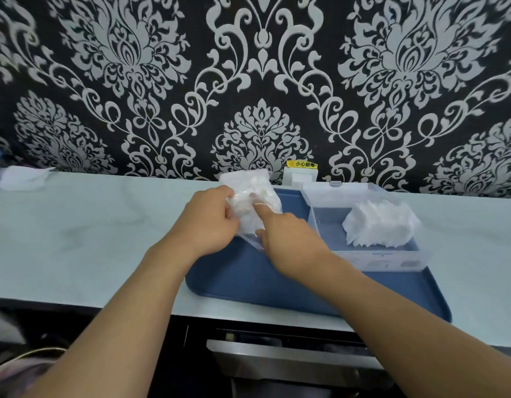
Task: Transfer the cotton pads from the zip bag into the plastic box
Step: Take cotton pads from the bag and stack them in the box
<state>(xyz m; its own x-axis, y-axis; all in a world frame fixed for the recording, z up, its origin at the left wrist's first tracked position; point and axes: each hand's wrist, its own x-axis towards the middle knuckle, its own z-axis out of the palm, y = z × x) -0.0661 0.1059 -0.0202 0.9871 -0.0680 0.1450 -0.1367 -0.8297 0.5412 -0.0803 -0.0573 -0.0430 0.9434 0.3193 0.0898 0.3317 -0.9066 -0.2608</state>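
Note:
A clear zip bag (253, 193) with white cotton pads inside lies over the far left corner of the blue tray (243, 278). My left hand (207, 221) grips the bag's left side. My right hand (288, 239) has its fingers pushed into the bag's open mouth, the index finger showing through the film; whether it holds pads there is hidden. To the right, on the tray, stands the clear plastic box (392, 261) with its lid open, and a pile of white cotton pads (382, 224) rests in its right half.
The tray sits on a pale counter (90, 234) against a patterned black wall. A white cloth (22, 178) lies at the far left. A wall socket with a yellow label (301, 172) is behind the box. Below the counter edge is a drawer front (291, 356).

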